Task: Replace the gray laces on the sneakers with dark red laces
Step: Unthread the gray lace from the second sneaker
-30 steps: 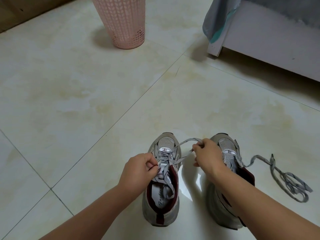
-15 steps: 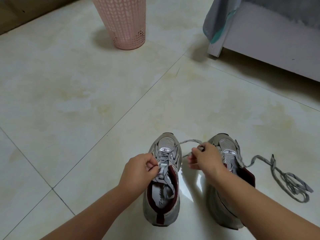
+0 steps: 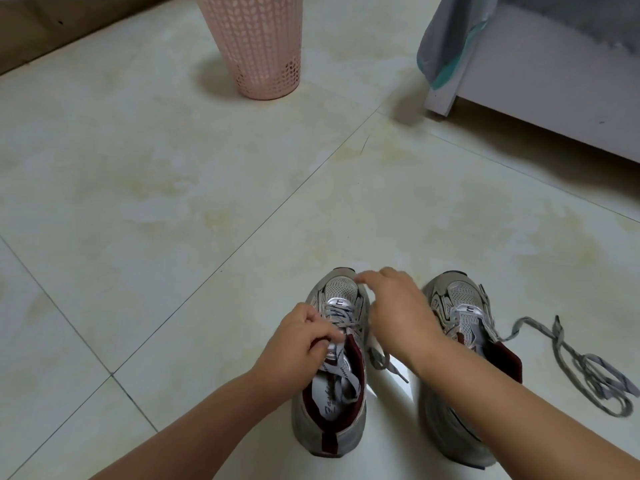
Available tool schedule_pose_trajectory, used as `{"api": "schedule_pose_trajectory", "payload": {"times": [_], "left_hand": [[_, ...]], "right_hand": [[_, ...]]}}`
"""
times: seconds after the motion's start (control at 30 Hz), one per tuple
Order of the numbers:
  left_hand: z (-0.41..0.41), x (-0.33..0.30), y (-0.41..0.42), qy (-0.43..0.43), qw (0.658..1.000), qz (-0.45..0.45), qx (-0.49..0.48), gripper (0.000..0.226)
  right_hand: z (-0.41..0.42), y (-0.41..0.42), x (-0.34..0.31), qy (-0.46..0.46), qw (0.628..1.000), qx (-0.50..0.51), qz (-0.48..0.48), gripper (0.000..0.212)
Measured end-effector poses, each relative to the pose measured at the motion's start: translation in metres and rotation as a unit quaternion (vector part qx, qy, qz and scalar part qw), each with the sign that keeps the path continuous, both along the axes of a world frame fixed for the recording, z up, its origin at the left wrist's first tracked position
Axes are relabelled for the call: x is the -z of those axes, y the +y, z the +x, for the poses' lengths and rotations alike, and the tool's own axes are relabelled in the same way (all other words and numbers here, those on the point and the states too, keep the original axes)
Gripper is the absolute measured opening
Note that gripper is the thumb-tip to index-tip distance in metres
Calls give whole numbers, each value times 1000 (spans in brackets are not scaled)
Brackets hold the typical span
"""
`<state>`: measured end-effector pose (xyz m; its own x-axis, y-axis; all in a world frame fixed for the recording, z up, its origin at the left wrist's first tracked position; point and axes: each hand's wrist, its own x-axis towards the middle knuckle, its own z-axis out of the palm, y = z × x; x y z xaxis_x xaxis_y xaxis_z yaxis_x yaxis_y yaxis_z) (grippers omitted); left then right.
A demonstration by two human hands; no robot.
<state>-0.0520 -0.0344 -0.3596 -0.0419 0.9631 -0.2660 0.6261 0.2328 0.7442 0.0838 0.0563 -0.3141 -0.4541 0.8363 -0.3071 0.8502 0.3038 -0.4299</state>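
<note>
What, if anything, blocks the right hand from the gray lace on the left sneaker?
Nothing visible. The right hand hovers directly over the left sneaker, its fingers reaching the gray lace near the toe, while the left hand holds the tongue area lower down.

You worked over a glossy cream tiled floor (image 3: 173, 174). A pink mesh basket (image 3: 258, 46) stood far off; white furniture (image 3: 554, 81), draped with grey cloth (image 3: 446, 36), sat far right.

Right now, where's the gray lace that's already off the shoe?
In the head view, the loose gray lace lies in a tangle on the floor tiles at far right, just beside the right sneaker, with neither hand on it.
</note>
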Motion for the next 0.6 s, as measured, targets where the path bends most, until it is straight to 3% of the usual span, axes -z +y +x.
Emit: {"api": "schedule_pose_trajectory", "payload": {"times": [0.1, 0.23, 0.33, 0.47, 0.53, 0.6], "left_hand": [[1, -2, -5, -14, 999, 5, -39, 23], [1, -3, -6, -9, 993, -36, -113, 25], [0, -3, -7, 12, 991, -48, -121, 16], [-3, -4, -8, 9, 991, -45, -126, 21], [-3, -4, -9, 5, 990, -51, -131, 24], [-4, -5, -11, 1, 988, -56, -142, 22]], "right_hand": [[-16, -4, 14, 12, 996, -77, 32, 29], [-33, -5, 25, -69, 980, -181, 33, 10], [-34, 0, 24, -90, 963, -248, 48, 32], [-33, 1, 28, -102, 941, -312, 82, 17], [-32, 3, 32, -94, 944, -306, 83, 18], [-29, 7, 33, -51, 970, -229, 59, 13]]}}
